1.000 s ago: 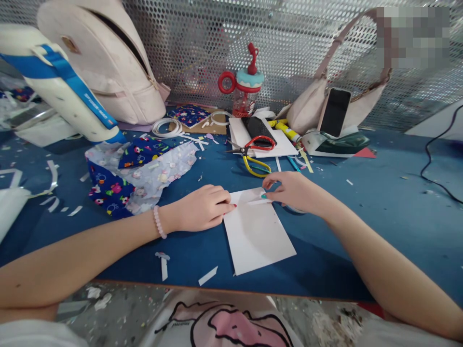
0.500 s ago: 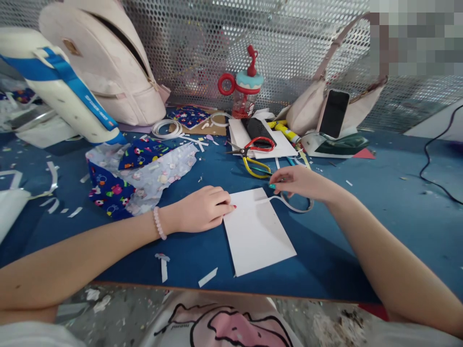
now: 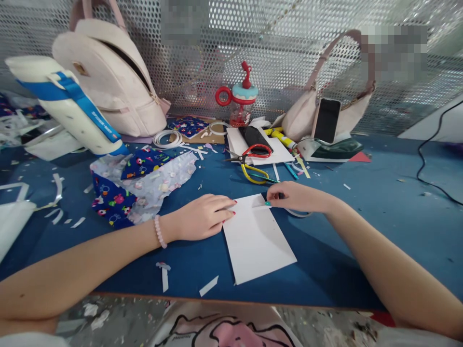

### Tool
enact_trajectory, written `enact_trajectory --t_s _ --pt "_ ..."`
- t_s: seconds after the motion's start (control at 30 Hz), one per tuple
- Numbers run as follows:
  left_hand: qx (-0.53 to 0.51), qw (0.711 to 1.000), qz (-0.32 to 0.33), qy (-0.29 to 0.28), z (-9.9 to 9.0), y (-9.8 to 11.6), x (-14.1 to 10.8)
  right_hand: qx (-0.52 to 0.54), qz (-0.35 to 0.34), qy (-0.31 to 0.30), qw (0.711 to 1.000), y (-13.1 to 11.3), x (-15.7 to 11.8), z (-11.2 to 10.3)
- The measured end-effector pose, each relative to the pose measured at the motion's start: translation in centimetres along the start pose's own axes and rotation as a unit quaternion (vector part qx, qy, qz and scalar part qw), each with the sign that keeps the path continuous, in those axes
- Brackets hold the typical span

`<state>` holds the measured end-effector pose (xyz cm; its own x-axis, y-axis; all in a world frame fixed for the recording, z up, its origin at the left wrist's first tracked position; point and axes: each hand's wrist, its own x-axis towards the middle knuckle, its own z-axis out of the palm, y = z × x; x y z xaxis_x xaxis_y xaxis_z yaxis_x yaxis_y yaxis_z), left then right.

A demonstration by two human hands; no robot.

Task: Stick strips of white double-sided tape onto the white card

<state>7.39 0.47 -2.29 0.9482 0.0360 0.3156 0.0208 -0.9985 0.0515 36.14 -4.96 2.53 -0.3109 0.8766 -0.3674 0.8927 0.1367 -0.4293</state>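
Observation:
A white rectangular card (image 3: 257,246) lies flat on the table in front of me. My left hand (image 3: 204,217), with a pink bead bracelet at the wrist, rests across the card's upper left edge, its fingers stretched out. At the card's upper right edge, my right hand (image 3: 284,196) pinches a narrow white strip (image 3: 300,213), which curves out from under the hand onto the table. Part of the strip is hidden by the fingers. Just beyond my right hand are scissors (image 3: 255,176) with one red and one yellow handle loop, partly resting on white sheets.
Blue patterned fabric (image 3: 115,197) lies left of the card. Farther back stand a white-and-blue bottle (image 3: 79,113), a pale backpack (image 3: 112,91), a red-handled cup (image 3: 242,103), a phone (image 3: 326,120) and a handbag (image 3: 300,108). Paper scraps (image 3: 209,286) litter the blue table.
My right hand has moved left and nearer, to the card's upper right edge, with the strip. My left fingers have spread slightly. The camera view has tilted up a little.

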Motion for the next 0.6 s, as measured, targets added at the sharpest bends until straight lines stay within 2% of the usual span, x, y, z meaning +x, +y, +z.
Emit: enact_trajectory --t_s 0.23,0.43,0.6 --pt "0.001 1.0 -0.002 -0.017 -0.25 0.11 0.2 0.007 0.01 0.014 1.0 -0.21 0.11 0.52" --pt "0.006 0.999 -0.009 -0.036 -0.22 0.22 0.58 0.049 0.023 -0.008 0.998 0.14 0.54 0.63" --pt "-0.004 0.998 -0.036 -0.042 0.11 0.28 0.79 0.065 0.037 -0.004 0.997 -0.11 0.6 0.5"
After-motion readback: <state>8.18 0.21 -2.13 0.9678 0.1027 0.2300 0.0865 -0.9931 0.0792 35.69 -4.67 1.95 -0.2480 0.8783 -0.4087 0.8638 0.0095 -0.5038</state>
